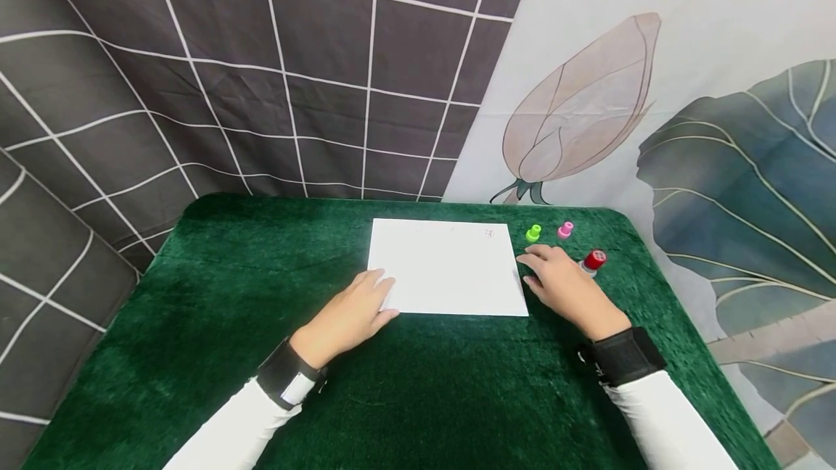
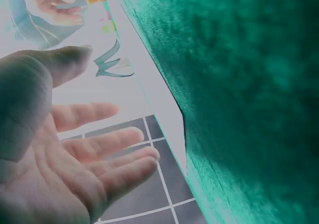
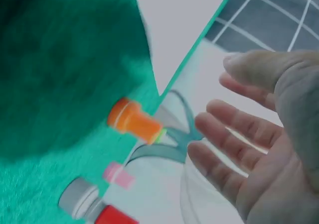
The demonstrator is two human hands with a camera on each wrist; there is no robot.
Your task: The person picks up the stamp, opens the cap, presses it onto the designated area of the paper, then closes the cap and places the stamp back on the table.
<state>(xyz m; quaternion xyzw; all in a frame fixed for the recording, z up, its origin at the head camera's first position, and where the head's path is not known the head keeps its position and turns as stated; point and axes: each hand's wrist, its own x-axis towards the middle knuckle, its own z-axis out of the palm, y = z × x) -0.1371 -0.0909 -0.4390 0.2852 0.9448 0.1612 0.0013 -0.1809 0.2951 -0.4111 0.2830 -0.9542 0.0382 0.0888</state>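
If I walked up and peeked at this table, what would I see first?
Probably the plain white sheet of paper, bright against the dark green velvety tablecloth, with the person's left hand resting at its near left corner. Next, three small toy-like stamps beside the paper's right edge: a lime green one, a pink one and a red-topped one, just beyond the open right hand.
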